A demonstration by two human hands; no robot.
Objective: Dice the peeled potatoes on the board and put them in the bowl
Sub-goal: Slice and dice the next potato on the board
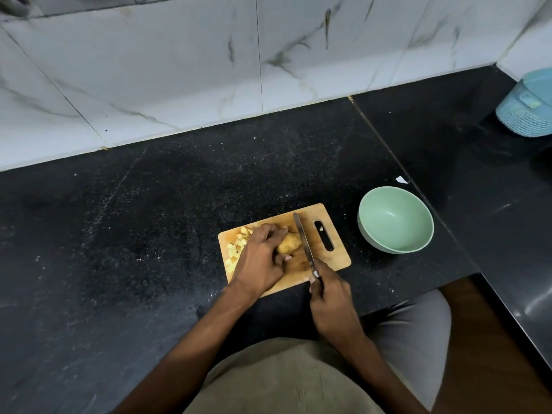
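On board (334,234) — left hand (260,258) steadies potato (289,244).

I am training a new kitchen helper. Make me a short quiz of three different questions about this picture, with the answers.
1. True or false: the green bowl already holds diced potato.
2. Which hand grips the knife?
3. The diced pieces lie on the cutting board at: A) the end near the bowl, B) the end far from the bowl.

Key: 1 false, the bowl looks empty. 2 the right hand; the left hand holds the whole potato. 3 B.
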